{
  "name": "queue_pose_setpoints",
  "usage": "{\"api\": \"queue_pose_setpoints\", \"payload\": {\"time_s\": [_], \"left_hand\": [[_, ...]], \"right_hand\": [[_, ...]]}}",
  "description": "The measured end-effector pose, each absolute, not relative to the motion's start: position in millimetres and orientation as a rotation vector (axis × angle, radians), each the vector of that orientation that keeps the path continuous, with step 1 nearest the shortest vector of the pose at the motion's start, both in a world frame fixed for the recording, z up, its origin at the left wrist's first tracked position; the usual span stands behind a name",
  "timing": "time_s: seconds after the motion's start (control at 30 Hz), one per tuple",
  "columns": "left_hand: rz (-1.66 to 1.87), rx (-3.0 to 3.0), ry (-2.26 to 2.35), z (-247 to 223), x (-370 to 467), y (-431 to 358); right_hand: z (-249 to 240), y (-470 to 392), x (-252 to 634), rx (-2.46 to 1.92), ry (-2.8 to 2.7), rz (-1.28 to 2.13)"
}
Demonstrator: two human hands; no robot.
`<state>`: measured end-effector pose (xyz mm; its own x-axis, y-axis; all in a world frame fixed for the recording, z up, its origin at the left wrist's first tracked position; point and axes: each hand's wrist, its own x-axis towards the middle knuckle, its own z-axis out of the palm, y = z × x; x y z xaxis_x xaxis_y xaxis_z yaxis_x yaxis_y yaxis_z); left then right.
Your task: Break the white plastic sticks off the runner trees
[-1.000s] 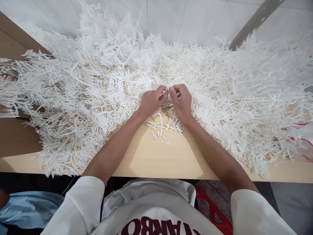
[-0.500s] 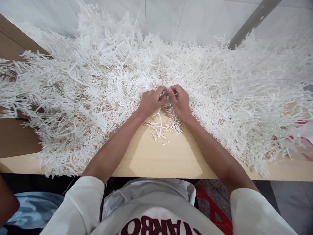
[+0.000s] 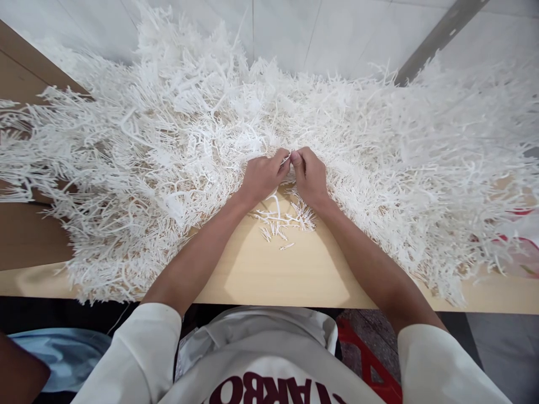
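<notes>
My left hand [image 3: 266, 175] and my right hand [image 3: 310, 173] meet at the inner edge of a wide heap of white branched plastic sprigs [image 3: 202, 140]. The fingers of both are pinched together. A thin white sprig piece [image 3: 285, 159] shows at the left fingertips; its other end reaches toward the right thumb and is mostly hidden. Just below the hands, loose white sprig pieces [image 3: 275, 216] and short broken bits lie on the pale wooden table [image 3: 286, 275].
Cardboard [image 3: 29, 235] stands at the left, partly under the heap. A red-and-white plastic bag [image 3: 520, 252] lies at the right. Behind are a pale wall [image 3: 290, 33] and a grey post [image 3: 442, 39]. Part of another person's arm [image 3: 21, 367] shows lower left. A red stool [image 3: 370, 365] is below.
My fingertips have moved slightly apart, and both hands have turned a little. The other person's arm at lower left has shifted right. The heap and loose pieces look the same.
</notes>
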<state>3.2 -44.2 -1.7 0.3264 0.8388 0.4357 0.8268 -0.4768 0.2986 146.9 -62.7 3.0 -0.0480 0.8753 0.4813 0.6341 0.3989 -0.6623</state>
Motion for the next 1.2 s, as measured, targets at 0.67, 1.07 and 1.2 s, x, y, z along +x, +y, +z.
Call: {"api": "queue_pose_setpoints", "payload": {"time_s": [0.67,1.07,1.2], "left_hand": [[1.219,1.870,1.309,-3.5,-10.8,-28.4],[0.933,2.096,1.212,11.7,-9.4,-40.6],[0.908,2.159,1.231,12.3,-8.4,-42.8]], "right_hand": [[6.3,-70.9,147.9,-1.153,-1.694,0.374],[3.9,-59.1,147.9,-1.242,-1.738,0.423],[7.9,-62.7,148.5,-1.262,-1.766,0.380]]}}
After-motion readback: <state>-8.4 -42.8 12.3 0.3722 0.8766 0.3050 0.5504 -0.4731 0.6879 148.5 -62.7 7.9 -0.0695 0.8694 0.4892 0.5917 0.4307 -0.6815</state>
